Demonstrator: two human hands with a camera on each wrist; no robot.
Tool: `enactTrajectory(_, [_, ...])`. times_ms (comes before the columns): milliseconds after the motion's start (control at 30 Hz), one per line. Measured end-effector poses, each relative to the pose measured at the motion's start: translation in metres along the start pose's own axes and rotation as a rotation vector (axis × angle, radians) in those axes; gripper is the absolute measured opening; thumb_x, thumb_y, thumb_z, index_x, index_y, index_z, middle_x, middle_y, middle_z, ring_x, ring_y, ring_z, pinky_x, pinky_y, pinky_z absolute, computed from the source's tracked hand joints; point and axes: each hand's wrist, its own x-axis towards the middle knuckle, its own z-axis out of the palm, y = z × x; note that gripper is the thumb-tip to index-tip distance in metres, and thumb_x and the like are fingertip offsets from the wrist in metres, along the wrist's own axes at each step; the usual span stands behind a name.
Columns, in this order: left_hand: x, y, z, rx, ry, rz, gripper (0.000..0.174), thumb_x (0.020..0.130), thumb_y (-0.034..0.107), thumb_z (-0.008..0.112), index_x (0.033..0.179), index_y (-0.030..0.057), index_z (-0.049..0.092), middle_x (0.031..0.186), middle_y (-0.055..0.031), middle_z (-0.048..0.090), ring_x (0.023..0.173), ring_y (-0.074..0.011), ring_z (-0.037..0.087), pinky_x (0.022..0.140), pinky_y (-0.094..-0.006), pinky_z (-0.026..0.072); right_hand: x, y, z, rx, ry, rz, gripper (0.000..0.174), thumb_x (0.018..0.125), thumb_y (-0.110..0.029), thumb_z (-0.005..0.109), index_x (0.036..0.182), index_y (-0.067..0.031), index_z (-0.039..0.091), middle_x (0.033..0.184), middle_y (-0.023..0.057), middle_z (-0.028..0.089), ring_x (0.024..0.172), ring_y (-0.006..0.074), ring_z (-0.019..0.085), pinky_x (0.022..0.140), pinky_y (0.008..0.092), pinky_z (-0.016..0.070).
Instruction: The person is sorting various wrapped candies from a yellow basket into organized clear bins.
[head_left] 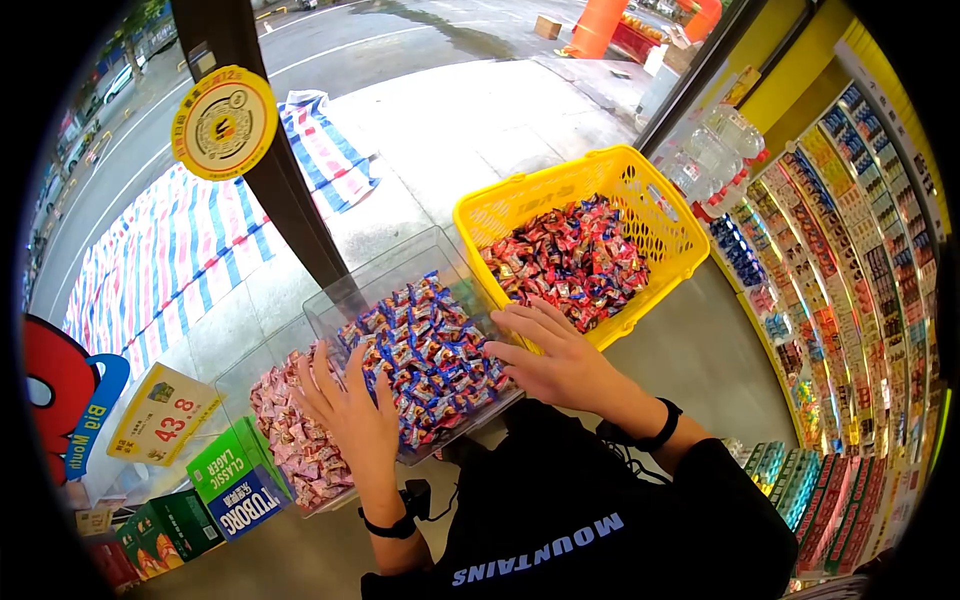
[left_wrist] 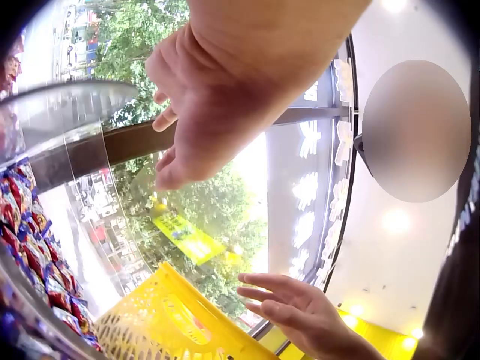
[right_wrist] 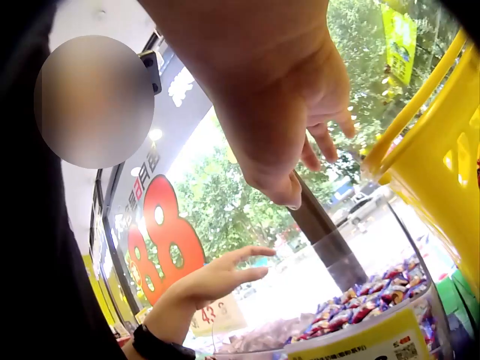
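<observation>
Wrapped candies in blue and red (head_left: pixel 425 350) fill a clear plastic bin (head_left: pixel 440 245). Beside them on the left, pink wrapped candies (head_left: pixel 295 440) fill another clear bin. My left hand (head_left: pixel 350 410) hovers with spread fingers over the border between the two kinds, holding nothing. At the right side of the blue candies is my right hand (head_left: pixel 555 360), its fingers extended and overlapping the near left rim of a yellow basket (head_left: pixel 665 270). Red and dark wrapped candies (head_left: pixel 570 260) lie in that basket. In the right wrist view, the right hand (right_wrist: pixel 300 112) is empty, thumb apart from the fingers.
A dark post (head_left: pixel 290 190) stands behind the bins. To the left are a price sign (head_left: pixel 165 415) and a green and blue beer box (head_left: pixel 235 475). Packed shelves (head_left: pixel 840 300) curve along the right, near large water bottles (head_left: pixel 715 155). Striped sheeting (head_left: pixel 180 265) covers pavement outside.
</observation>
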Motion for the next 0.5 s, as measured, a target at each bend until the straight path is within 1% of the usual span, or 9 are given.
enactTrajectory(33, [0.001,0.008,-0.001,-0.029,-0.013,0.018,0.044,0.098,0.026,0.077,0.14,0.0169,0.069,0.164,-0.018,0.045,0.16,-0.0462,0.03,0.13,-0.0716,0.0165,-0.002,0.003,-0.002,0.008,-0.004,0.001,0.055,0.085,-0.012,0.083,0.138,-0.0136,0.07,0.152,0.0164,0.06,0.141,0.0385,0.057,0.123,0.0579,0.0409])
enactTrajectory(133, [0.002,0.044,0.005,-0.056,-0.013,0.078,0.046,0.096,0.03,0.079,0.14,0.0195,0.07,0.163,-0.0163,0.048,0.159,-0.0457,0.031,0.13,-0.0728,0.0163,-0.007,0.019,-0.011,-0.001,0.025,-0.029,0.053,0.085,-0.012,0.083,0.137,-0.0137,0.07,0.152,0.016,0.061,0.14,0.0383,0.058,0.124,0.058,0.0402])
enactTrajectory(167, [0.002,0.057,0.006,-0.07,-0.023,0.083,0.045,0.097,0.031,0.079,0.14,0.019,0.071,0.164,-0.0164,0.047,0.158,-0.0461,0.031,0.129,-0.0726,0.0166,-0.01,0.028,-0.015,0.03,0.034,-0.04,0.052,0.085,-0.012,0.083,0.136,-0.0132,0.07,0.151,0.0164,0.061,0.139,0.0386,0.059,0.124,0.0583,0.04])
enactTrajectory(267, [0.004,0.1,0.012,-0.107,-0.023,0.088,0.045,0.097,0.031,0.079,0.139,0.0185,0.072,0.164,-0.0163,0.047,0.158,-0.046,0.031,0.129,-0.0724,0.0166,-0.025,0.056,-0.029,0.068,0.075,-0.046,0.052,0.086,-0.013,0.083,0.136,-0.0124,0.07,0.15,0.0168,0.061,0.141,0.0389,0.058,0.124,0.0584,0.0402])
enactTrajectory(300, [0.006,0.115,0.015,-0.118,-0.018,0.116,0.044,0.097,0.025,0.078,0.139,0.0149,0.069,0.162,-0.0179,0.049,0.158,-0.047,0.032,0.129,-0.0696,0.0176,-0.032,0.066,-0.036,0.061,0.049,-0.029,0.051,0.086,-0.013,0.083,0.135,-0.0116,0.07,0.15,0.0172,0.061,0.143,0.0387,0.057,0.124,0.0586,0.0399])
enactTrajectory(400, [0.012,0.164,0.029,-0.143,-0.043,0.143,0.047,0.095,0.024,0.08,0.139,0.0138,0.069,0.162,-0.0182,0.048,0.158,-0.0469,0.032,0.129,-0.0686,0.0189,-0.054,0.108,-0.052,0.113,0.072,-0.026,0.051,0.086,-0.013,0.083,0.135,-0.0121,0.07,0.152,0.0174,0.06,0.144,0.0386,0.056,0.124,0.0589,0.0397])
enactTrajectory(433, [0.013,0.181,0.036,-0.133,-0.056,0.156,0.049,0.093,0.024,0.082,0.139,0.013,0.069,0.163,-0.0182,0.048,0.158,-0.0472,0.031,0.13,-0.0661,0.02,-0.062,0.123,-0.057,0.114,0.061,-0.009,0.048,0.088,-0.014,0.082,0.134,-0.0128,0.07,0.153,0.017,0.059,0.144,0.0386,0.056,0.124,0.0588,0.0398])
enactTrajectory(500, [0.018,0.214,0.047,-0.133,-0.105,0.171,0.05,0.092,0.024,0.082,0.139,0.0127,0.069,0.162,-0.0182,0.048,0.159,-0.0466,0.03,0.13,-0.0646,0.0203,-0.079,0.153,-0.067,0.12,0.073,0.023,0.046,0.09,-0.016,0.082,0.134,-0.0133,0.07,0.154,0.0166,0.059,0.144,0.0388,0.056,0.124,0.0589,0.0402])
